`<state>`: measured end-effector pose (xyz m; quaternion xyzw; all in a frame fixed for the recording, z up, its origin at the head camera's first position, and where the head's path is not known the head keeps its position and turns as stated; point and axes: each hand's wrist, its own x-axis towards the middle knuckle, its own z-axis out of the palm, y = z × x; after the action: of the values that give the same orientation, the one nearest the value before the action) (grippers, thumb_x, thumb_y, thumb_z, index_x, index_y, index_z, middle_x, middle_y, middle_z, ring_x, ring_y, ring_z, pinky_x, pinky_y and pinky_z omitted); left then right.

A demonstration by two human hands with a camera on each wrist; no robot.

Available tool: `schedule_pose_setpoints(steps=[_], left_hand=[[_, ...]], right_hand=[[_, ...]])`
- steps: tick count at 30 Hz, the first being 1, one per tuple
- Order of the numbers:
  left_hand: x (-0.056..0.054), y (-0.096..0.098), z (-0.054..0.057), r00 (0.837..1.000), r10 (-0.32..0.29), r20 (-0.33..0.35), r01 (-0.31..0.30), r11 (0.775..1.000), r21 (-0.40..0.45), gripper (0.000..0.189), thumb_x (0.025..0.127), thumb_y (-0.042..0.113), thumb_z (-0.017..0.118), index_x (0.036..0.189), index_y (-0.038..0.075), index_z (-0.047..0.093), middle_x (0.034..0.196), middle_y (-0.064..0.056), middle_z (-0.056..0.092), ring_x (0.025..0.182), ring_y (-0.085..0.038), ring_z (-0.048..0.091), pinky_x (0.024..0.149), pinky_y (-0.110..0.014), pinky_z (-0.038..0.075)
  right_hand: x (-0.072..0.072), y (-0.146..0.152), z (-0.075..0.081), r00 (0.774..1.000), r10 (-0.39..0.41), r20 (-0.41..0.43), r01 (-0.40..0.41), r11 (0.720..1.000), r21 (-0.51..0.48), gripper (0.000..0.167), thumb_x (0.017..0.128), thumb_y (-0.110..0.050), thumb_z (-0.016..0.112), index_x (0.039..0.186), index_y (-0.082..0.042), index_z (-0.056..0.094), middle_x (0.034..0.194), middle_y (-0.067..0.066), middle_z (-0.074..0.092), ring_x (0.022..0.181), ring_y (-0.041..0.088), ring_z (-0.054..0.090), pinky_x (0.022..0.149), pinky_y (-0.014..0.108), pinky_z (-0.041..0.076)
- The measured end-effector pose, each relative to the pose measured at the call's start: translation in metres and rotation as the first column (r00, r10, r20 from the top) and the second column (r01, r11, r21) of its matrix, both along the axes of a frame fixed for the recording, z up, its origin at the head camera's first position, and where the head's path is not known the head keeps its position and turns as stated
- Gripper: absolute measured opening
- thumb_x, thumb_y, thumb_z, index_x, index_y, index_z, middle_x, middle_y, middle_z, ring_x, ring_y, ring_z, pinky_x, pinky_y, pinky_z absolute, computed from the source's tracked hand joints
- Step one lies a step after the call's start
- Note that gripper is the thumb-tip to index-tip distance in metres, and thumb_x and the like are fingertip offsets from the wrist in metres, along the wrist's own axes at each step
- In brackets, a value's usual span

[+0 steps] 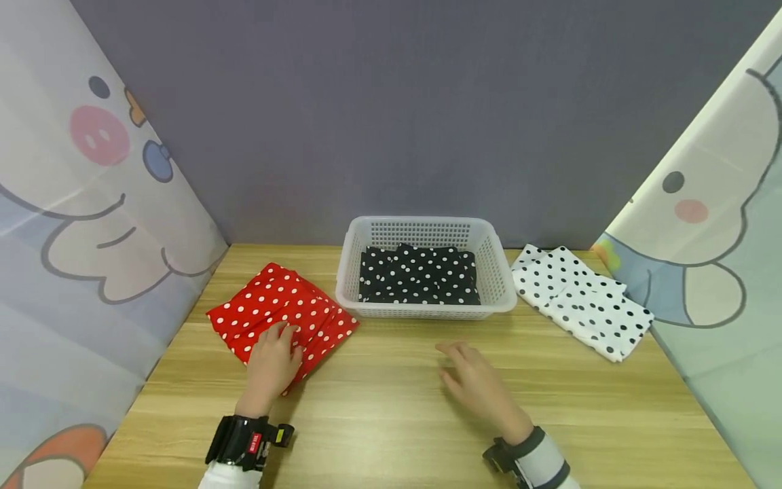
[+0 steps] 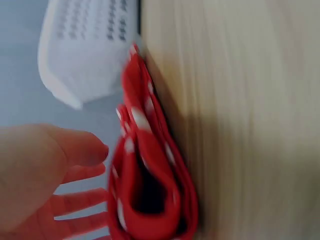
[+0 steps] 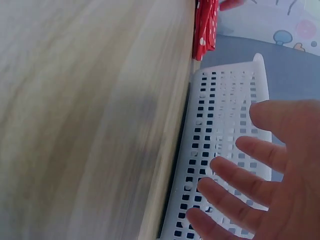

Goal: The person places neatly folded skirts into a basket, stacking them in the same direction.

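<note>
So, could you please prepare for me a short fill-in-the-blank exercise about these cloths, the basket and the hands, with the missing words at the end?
1. The dotted cloth inside the basket has a ____ background.
2. The hand over the red cloth in the head view is the person's ____ one.
3. The other hand holds ____.
4. In the head view, the white cloth lies to the ____ of the basket.

Missing words: black; left; nothing; right.

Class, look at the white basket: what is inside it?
Black cloth with white dots lies inside the white basket. The cloth covers what is beneath it, so whether anything else lies underneath cannot be seen.
</note>
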<state>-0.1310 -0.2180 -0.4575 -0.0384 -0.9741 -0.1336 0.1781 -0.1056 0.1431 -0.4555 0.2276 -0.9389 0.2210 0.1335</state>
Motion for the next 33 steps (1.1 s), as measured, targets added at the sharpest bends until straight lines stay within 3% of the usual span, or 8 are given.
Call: schedule_pose_setpoints(steps=[6, 10, 14, 19, 22, 27, 33], left_hand=[[-0.021, -0.021, 0.006, 1.000, 0.004, 0.000, -0.004, 0.999, -0.052, 0.044, 0.071, 0.011, 0.074, 0.108, -0.007, 0.059, 0.113, -0.029, 0.054, 0.099, -0.046, 0.053, 0.080, -0.056, 0.046], [-0.035, -0.034, 0.015, 0.999, 0.008, 0.037, -0.004, 0.994, -0.106, 0.045, 0.073, 0.011, 0.072, 0.110, -0.008, 0.057, 0.113, -0.030, 0.053, 0.100, -0.047, 0.052, 0.080, -0.056, 0.045], [-0.050, -0.048, 0.020, 0.997, 0.014, 0.081, -0.002, 0.989, -0.148, 0.044, 0.075, 0.011, 0.069, 0.112, -0.009, 0.055, 0.114, -0.031, 0.051, 0.102, -0.048, 0.049, 0.081, -0.057, 0.044], [-0.066, -0.068, 0.018, 0.991, 0.027, 0.135, -0.004, 0.987, -0.163, 0.042, 0.077, 0.011, 0.066, 0.112, -0.010, 0.054, 0.113, -0.032, 0.051, 0.102, -0.049, 0.049, 0.082, -0.058, 0.043], [-0.072, -0.079, 0.016, 0.971, 0.050, 0.234, -0.008, 0.985, -0.174, 0.046, 0.080, 0.015, 0.064, 0.117, -0.009, 0.051, 0.117, -0.033, 0.048, 0.106, -0.050, 0.046, 0.086, -0.061, 0.040], [-0.077, -0.085, 0.010, 0.919, 0.058, 0.390, 0.012, 0.985, -0.174, 0.051, 0.084, 0.021, 0.061, 0.124, -0.007, 0.047, 0.122, -0.035, 0.044, 0.108, -0.052, 0.044, 0.086, -0.063, 0.039], [-0.075, -0.081, 0.004, 0.912, 0.053, 0.408, 0.029, 0.981, -0.193, 0.051, 0.082, 0.023, 0.063, 0.122, -0.006, 0.050, 0.118, -0.034, 0.046, 0.101, -0.050, 0.049, 0.082, -0.061, 0.043]], right_hand=[[0.003, -0.005, 0.001, 0.999, 0.044, -0.022, -0.043, 0.999, 0.022, 0.048, 0.077, -0.022, 0.071, 0.122, -0.011, 0.057, 0.107, 0.003, 0.061, 0.097, 0.019, 0.059, 0.083, 0.037, 0.049], [0.003, -0.010, 0.001, 0.997, 0.075, -0.026, -0.074, 0.996, 0.038, 0.047, 0.078, -0.023, 0.071, 0.121, -0.011, 0.058, 0.110, 0.003, 0.061, 0.101, 0.019, 0.058, 0.087, 0.037, 0.048], [0.003, -0.015, 0.002, 0.996, 0.090, 0.012, -0.090, 0.995, 0.052, 0.046, 0.080, -0.025, 0.068, 0.123, -0.014, 0.056, 0.115, 0.001, 0.059, 0.106, 0.018, 0.056, 0.090, 0.038, 0.046], [0.004, -0.021, 0.000, 0.993, 0.098, 0.065, -0.103, 0.992, 0.077, 0.045, 0.083, -0.029, 0.064, 0.125, -0.017, 0.054, 0.122, 0.003, 0.056, 0.112, 0.020, 0.053, 0.092, 0.041, 0.044], [0.004, -0.023, 0.000, 0.990, 0.111, 0.083, -0.118, 0.988, 0.096, 0.047, 0.084, -0.031, 0.063, 0.128, -0.018, 0.052, 0.127, 0.006, 0.053, 0.116, 0.022, 0.050, 0.093, 0.045, 0.043], [0.003, -0.025, -0.001, 0.988, 0.129, 0.082, -0.139, 0.982, 0.132, 0.048, 0.085, -0.032, 0.062, 0.129, -0.017, 0.052, 0.130, 0.009, 0.051, 0.119, 0.025, 0.048, 0.094, 0.049, 0.040], [0.000, -0.026, -0.002, 0.987, 0.143, 0.072, -0.153, 0.974, 0.166, 0.047, 0.085, -0.032, 0.061, 0.129, -0.017, 0.052, 0.131, 0.010, 0.050, 0.119, 0.026, 0.047, 0.095, 0.050, 0.039]])
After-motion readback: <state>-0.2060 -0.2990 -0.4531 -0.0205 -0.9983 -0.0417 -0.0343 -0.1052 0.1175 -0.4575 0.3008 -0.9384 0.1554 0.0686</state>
